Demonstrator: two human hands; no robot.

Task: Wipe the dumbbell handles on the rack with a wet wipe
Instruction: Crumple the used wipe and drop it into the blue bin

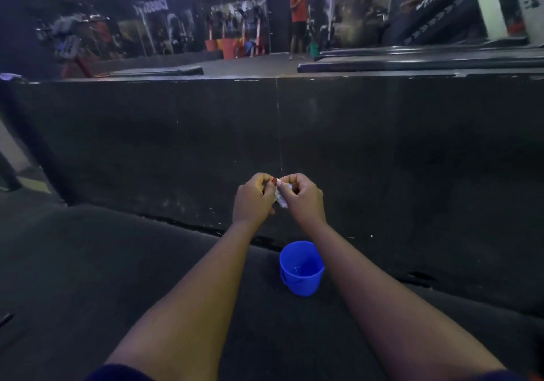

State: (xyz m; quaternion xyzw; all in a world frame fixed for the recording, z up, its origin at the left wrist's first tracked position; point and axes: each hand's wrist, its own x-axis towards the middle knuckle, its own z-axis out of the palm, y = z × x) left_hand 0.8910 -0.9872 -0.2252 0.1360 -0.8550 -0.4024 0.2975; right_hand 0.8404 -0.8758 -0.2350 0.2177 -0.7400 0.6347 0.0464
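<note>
Looking down from my head, both my bare forearms reach forward over the dark floor [88, 263]. My left hand [253, 199] and my right hand [304, 201] meet in front of a low black wall [176, 145]. The fingers of both hands are curled and pinch a small crumpled white wet wipe [279, 197] between them. The wipe is up in the air between my knuckles, mostly hidden by them. Just beside my right forearm a blue bucket [303, 286] stands upright on the floor near the foot of the wall, with a little liquid at its bottom. Past the wall's top edge a dim gym shows, and a person in a red top [298, 6] stands far off.
</note>
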